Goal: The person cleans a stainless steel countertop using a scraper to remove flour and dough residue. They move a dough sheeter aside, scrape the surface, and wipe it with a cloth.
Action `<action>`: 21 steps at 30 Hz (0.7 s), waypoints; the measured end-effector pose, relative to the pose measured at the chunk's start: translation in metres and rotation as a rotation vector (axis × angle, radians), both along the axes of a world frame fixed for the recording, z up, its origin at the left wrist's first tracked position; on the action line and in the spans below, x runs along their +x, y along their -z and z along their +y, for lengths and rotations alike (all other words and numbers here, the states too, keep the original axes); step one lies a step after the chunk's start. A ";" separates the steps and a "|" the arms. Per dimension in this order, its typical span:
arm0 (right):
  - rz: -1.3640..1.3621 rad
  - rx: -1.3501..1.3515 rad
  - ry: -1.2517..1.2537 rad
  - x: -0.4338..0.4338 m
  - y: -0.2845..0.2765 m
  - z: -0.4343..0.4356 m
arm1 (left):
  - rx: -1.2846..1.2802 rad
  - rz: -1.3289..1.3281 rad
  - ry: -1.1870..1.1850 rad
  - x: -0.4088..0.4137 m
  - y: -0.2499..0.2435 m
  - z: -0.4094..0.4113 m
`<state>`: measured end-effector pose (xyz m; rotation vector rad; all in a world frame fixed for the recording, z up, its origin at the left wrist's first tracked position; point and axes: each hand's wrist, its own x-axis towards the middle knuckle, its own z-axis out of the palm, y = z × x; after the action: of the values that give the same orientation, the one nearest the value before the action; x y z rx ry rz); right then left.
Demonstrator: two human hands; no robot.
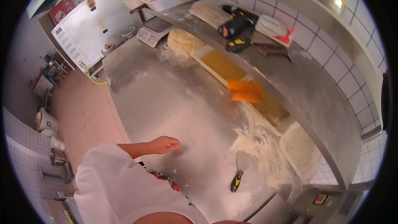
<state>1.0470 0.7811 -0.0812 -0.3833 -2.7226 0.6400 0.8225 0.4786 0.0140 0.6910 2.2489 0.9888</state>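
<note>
My left hand (165, 145) hovers low over the near edge of a stainless steel table (149, 105), fingers curled together; whether it holds anything does not show. My right hand is out of view. Farther right, a scraper with a black and yellow handle (237, 181) lies on the table beside scattered white flour (258, 149). An orange plastic dough scraper (245, 91) rests against the rim of a long tray with yellowish contents (224, 63). At that tray's far end sits a mass of pale dough (183, 42); at its near end is a white tub of flour (301, 151).
A digital scale (153, 31) stands at the table's far end. The steel shelf (289, 77) above the trays holds black gloves or tools (239, 25), a printed packet (273, 29) and a plastic bin (174, 0). A large white appliance (93, 25) stands beyond.
</note>
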 end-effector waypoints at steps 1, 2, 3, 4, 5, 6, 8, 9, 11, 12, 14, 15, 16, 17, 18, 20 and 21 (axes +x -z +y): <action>-0.001 -0.001 -0.016 -0.011 0.000 -0.008 | 0.000 0.064 -0.025 -0.008 0.000 -0.013; 0.004 -0.003 -0.035 -0.024 -0.001 -0.015 | -0.011 0.158 -0.049 -0.019 -0.001 -0.029; 0.007 -0.003 -0.053 -0.036 -0.002 -0.018 | -0.022 0.249 -0.077 -0.033 -0.004 -0.045; 0.002 0.000 -0.063 -0.043 -0.005 -0.022 | -0.035 0.331 -0.099 -0.046 -0.015 -0.056; 0.003 0.006 -0.074 -0.054 -0.006 -0.027 | -0.029 0.352 -0.168 -0.065 -0.028 -0.069; 0.006 0.014 -0.076 -0.064 -0.010 -0.028 | -0.017 0.376 -0.233 -0.089 -0.049 -0.080; -0.002 0.035 -0.072 -0.081 -0.015 -0.035 | 0.158 0.572 -0.344 -0.143 -0.078 -0.106; -0.010 0.053 -0.056 -0.089 -0.020 -0.035 | 0.182 0.846 -0.312 -0.175 -0.115 -0.099; -0.040 0.081 -0.004 -0.099 -0.024 -0.034 | 0.247 1.122 -0.288 -0.257 -0.169 -0.090; -0.064 0.090 0.040 -0.099 -0.025 -0.032 | 0.275 1.155 -0.271 -0.293 -0.199 -0.077; -0.130 0.084 0.138 -0.085 -0.023 -0.023 | 0.162 1.324 -0.281 -0.374 -0.235 -0.070; -0.180 0.083 0.202 -0.069 -0.016 -0.018 | 0.079 1.393 -0.322 -0.419 -0.243 -0.071; -0.252 0.079 0.308 -0.033 -0.011 -0.008 | 0.016 1.445 -0.324 -0.456 -0.255 -0.060; -0.333 0.069 0.423 0.007 -0.008 -0.004 | -0.053 1.613 -0.342 -0.499 -0.266 -0.054; -0.443 0.082 0.598 0.077 -0.011 -0.003 | -0.118 1.396 -0.423 -0.522 -0.275 -0.017; -0.652 0.022 0.811 0.187 -0.004 -0.053 | -0.400 1.433 -0.467 -0.624 -0.263 -0.017; -0.732 0.009 0.886 0.236 -0.003 -0.079 | -0.467 1.449 -0.404 -0.670 -0.264 -0.033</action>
<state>1.2827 0.7023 -0.0781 -1.9793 -2.6871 0.2387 0.1530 0.4458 0.2781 0.8717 3.7719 -0.1315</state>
